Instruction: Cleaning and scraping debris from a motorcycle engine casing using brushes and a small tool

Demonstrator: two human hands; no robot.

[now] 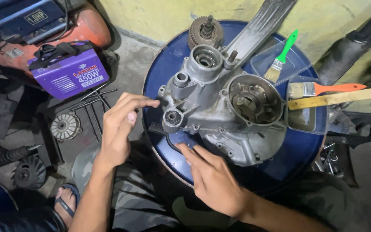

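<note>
Engine casing [224, 107] on blue drum top [164, 68], both hands empty.
Clear tray [299, 73] beside casing holds three brushes; left hand [119, 129] fingers pinched narrow, right hand [213, 178] fingers spread; black brush [155, 128] partly hidden.

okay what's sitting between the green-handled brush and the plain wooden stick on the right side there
In the head view, an orange-handled paintbrush lies between the green-handled brush and the wooden stick, just above the stick, resting across the rim of a clear plastic tray.

An engine casing [224, 107] lies at the centre of a round drum top [299, 150]. At twelve o'clock a gear cluster [205, 31] sits behind it. Toward two and three o'clock, two brushes [280, 60] [323, 89] and a wooden stick [332, 99] rest across trays [310, 120]. At nine o'clock, on the floor [129, 56], stands a welding box [68, 71].
</note>
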